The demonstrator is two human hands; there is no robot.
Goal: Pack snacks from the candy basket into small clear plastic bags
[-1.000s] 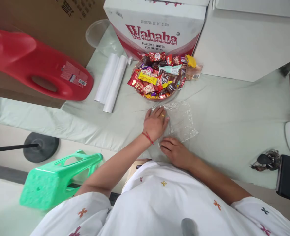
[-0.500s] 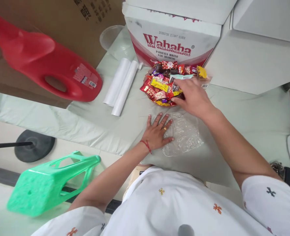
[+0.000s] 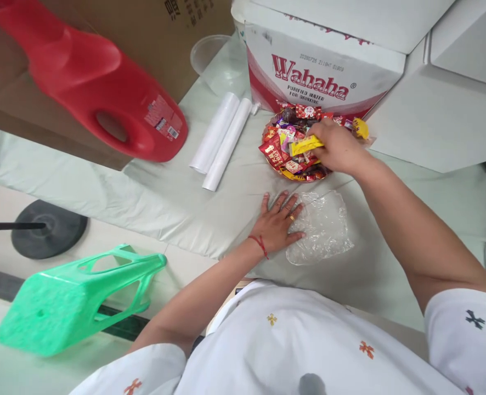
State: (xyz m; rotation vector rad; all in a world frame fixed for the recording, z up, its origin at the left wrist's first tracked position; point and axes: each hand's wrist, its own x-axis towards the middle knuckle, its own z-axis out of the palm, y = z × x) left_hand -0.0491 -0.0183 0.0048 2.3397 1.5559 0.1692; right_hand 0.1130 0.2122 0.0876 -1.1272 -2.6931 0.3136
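My right hand [image 3: 338, 147] is over a round bowl [image 3: 266, 160] heaped with wrapped candies. Its fingers are closed on a yellow-wrapped candy [image 3: 304, 145], which pokes out to the left of the fingertips. Red, purple and dark wrappers lie around it, and a round yellow piece [image 3: 360, 128] sits at the bowl's right side. Palm down, my left hand [image 3: 276, 224] lies flat with fingers spread on the cloth, its thumb and fingertips at the left edge of a clear plastic bag [image 3: 322, 227]. The right part of the bowl is hidden by my right hand.
Behind the bowl stands a Wahaha water carton [image 3: 312, 77], with white boxes beside and above it. To the left are two white paper rolls [image 3: 221, 140], a clear plastic tub [image 3: 222, 68] and a big red jug [image 3: 123, 104]. A green stool [image 3: 74, 302] is on the floor.
My right hand has closed on the yellow candy, whose angle in the bowl has changed. My left hand stays flat by the bag. The whole view has shifted somewhat.
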